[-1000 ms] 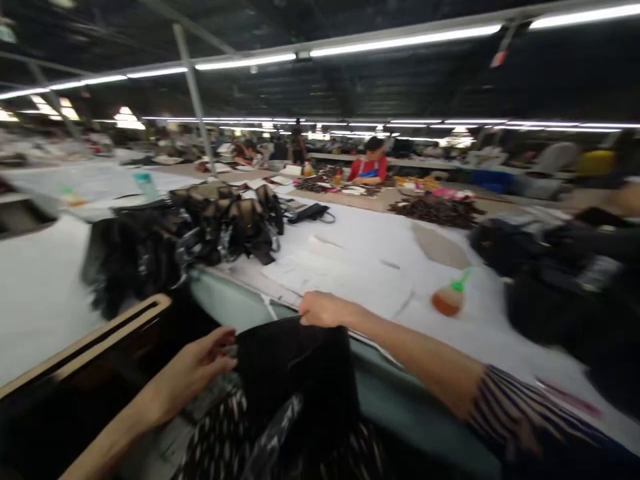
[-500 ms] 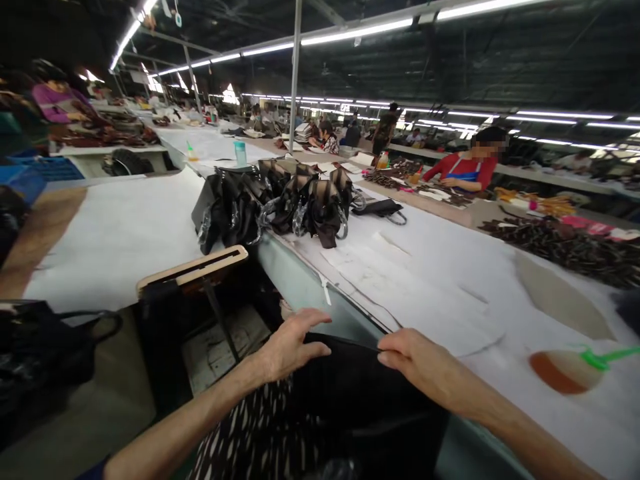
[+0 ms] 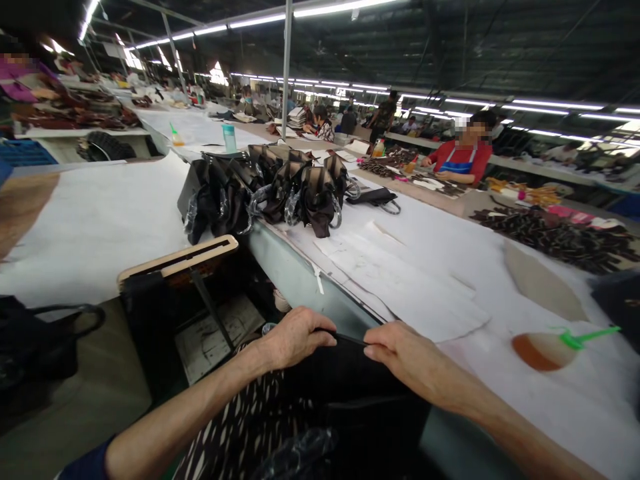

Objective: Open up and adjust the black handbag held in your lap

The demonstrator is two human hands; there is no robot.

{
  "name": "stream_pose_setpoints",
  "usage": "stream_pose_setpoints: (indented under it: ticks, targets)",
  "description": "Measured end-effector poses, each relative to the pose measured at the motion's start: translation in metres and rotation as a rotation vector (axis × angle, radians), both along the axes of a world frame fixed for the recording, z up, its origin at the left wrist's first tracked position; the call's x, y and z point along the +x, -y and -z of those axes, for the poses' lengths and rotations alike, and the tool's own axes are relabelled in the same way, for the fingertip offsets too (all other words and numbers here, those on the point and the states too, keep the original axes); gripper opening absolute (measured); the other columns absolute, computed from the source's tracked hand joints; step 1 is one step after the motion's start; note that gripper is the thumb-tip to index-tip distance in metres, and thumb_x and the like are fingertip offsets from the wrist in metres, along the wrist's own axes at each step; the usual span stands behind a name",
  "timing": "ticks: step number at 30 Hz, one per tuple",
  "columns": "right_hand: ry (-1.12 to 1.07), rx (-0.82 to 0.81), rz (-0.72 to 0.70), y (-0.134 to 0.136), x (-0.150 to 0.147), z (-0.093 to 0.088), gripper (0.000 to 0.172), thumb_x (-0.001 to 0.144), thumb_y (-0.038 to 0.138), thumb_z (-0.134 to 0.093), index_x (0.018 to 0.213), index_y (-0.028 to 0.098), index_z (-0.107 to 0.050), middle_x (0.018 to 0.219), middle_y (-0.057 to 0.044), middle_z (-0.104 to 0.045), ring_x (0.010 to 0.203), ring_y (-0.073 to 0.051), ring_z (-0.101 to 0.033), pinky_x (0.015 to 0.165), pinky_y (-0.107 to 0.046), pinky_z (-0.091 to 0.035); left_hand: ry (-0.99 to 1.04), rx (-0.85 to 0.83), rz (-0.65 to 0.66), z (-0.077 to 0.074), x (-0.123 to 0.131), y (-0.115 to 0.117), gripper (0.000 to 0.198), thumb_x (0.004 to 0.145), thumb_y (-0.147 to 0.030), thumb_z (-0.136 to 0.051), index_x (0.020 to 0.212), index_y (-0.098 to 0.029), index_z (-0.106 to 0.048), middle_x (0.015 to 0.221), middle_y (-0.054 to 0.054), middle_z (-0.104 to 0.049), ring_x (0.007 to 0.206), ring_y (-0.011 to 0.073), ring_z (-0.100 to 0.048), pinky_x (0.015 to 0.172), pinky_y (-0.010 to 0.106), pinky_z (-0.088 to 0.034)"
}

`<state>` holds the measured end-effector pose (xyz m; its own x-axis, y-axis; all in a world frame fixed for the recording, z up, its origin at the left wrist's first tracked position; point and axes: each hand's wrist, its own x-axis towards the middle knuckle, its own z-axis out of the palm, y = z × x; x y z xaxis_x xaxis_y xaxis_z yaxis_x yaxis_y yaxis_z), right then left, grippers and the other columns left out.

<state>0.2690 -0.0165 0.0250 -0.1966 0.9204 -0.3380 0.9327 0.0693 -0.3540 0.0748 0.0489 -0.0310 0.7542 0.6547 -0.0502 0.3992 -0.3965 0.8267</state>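
Observation:
A black handbag rests on my lap, its far edge raised toward the table. Thumb and fingers of my left hand pinch that edge near its middle. A short way to the right, my right hand grips the same edge, and a thin dark strip of it shows taut between the two. A clear plastic-wrapped handle lies at the bottom of the view, close to my body. The bag's lower part blends into shadow, so its full outline is hard to make out.
Several black bags with plastic-wrapped handles stand on the white-covered table. A glue bottle with a green nozzle lies to the right. A wooden-topped stand is at left. A co-worker in red sits across.
My left hand, open above the bag's edge before, has closed on it. My right hand keeps its grip and sits slightly further left. The whole view has shifted a little.

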Motion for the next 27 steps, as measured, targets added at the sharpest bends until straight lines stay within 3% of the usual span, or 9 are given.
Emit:
stream_pose_setpoints:
  ticks: [5,11,19,27]
  targets:
    - [-0.015,-0.018,0.021,0.001,0.003,0.002,0.026,0.079,0.023,-0.044,0.055,0.017,-0.033,0.055,0.005,-0.035,0.052,-0.008,-0.034,0.051,-0.022,-0.024,0.046,-0.121,0.009,0.014,0.005,-0.004,0.021,0.078,-0.027,-0.051,0.083,-0.015,-0.067,0.069,-0.002,-0.061,0.066,0.0122,-0.05,0.061,0.019,-0.037]
    - [-0.025,-0.024,0.018,-0.002,0.002,0.001,0.028,0.079,0.023,-0.045,0.054,0.017,-0.033,0.054,0.005,-0.036,0.052,-0.009,-0.034,0.05,-0.022,-0.024,0.061,-0.122,-0.002,0.02,0.006,-0.004,0.021,0.079,-0.028,-0.05,0.082,-0.015,-0.066,0.067,-0.002,-0.059,0.062,0.011,-0.048,0.058,0.019,-0.037]
    - [-0.058,-0.036,0.001,-0.003,0.006,0.009,0.031,0.078,0.027,-0.047,0.053,0.018,-0.031,0.051,0.006,-0.03,0.049,-0.008,-0.029,0.046,-0.023,-0.02,0.015,0.007,-0.042,0.012,0.011,0.004,0.02,0.078,-0.021,-0.048,0.075,-0.015,-0.067,0.062,-0.001,-0.06,0.063,0.0126,-0.051,0.06,0.02,-0.038]
    - [0.048,0.086,-0.085,-0.005,0.007,0.019,0.034,0.081,0.034,-0.049,0.053,0.017,-0.041,0.051,0.005,-0.039,0.052,-0.009,-0.034,0.051,-0.024,-0.022,-0.029,0.026,-0.062,0.0,0.015,0.015,0.02,0.076,-0.022,-0.049,0.07,-0.016,-0.067,0.054,-0.002,-0.055,0.057,0.0121,-0.048,0.056,0.02,-0.036]
